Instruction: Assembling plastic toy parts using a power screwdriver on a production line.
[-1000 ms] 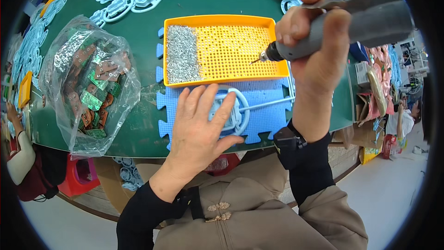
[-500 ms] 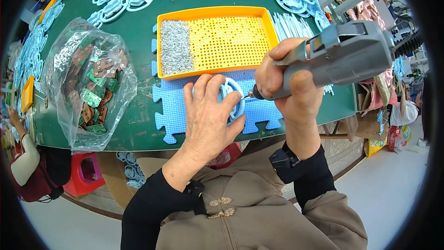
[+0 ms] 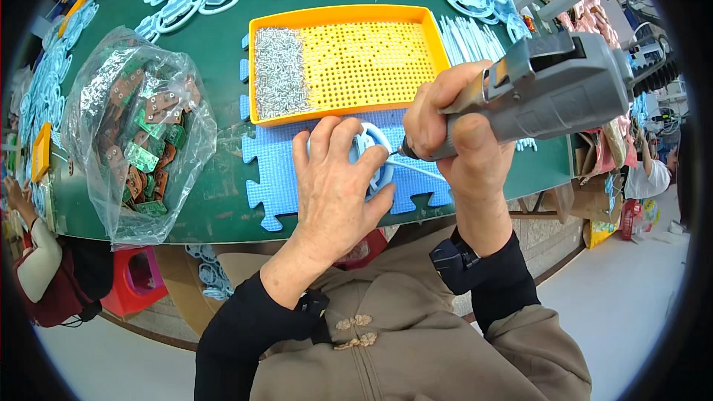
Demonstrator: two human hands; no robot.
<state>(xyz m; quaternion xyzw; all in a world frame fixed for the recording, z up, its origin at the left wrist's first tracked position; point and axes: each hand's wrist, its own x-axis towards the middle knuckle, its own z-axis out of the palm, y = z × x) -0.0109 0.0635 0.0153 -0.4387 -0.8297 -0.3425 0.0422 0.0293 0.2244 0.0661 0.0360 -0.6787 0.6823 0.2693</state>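
Well to the left of my hands sits a clear, crinkled plastic bag (image 3: 177, 204), its mouth spread wide over flat circuit boards (image 3: 141, 156), some green, some brown. Nearer, a blue foam mat (image 3: 276, 171) with a fine waffle grain and jigsaw edges lies under my left hand (image 3: 325, 191). That hand is fairly wide, fingers bent and spread, thumb apart from the index, resting on a smooth pale-blue plastic ring part (image 3: 380, 137) that it partly hides. Just beyond my left fingertips stands a yellow plastic tray (image 3: 342, 12), with silvery metal screws (image 3: 281, 74) heaped at its left end and round holes dotting the remainder. From the ring, a thin pale-blue rod (image 3: 418, 169) runs toward my right hand (image 3: 464, 122), which is wrapped firmly around a grey power screwdriver (image 3: 549, 96); the faint marking on its housing is too blurred to read. Its bit points left at the ring, beside my left index fingertip; I cannot tell whether it touches. Beyond my right hand lie slim pale sticks (image 3: 469, 38), side by side.
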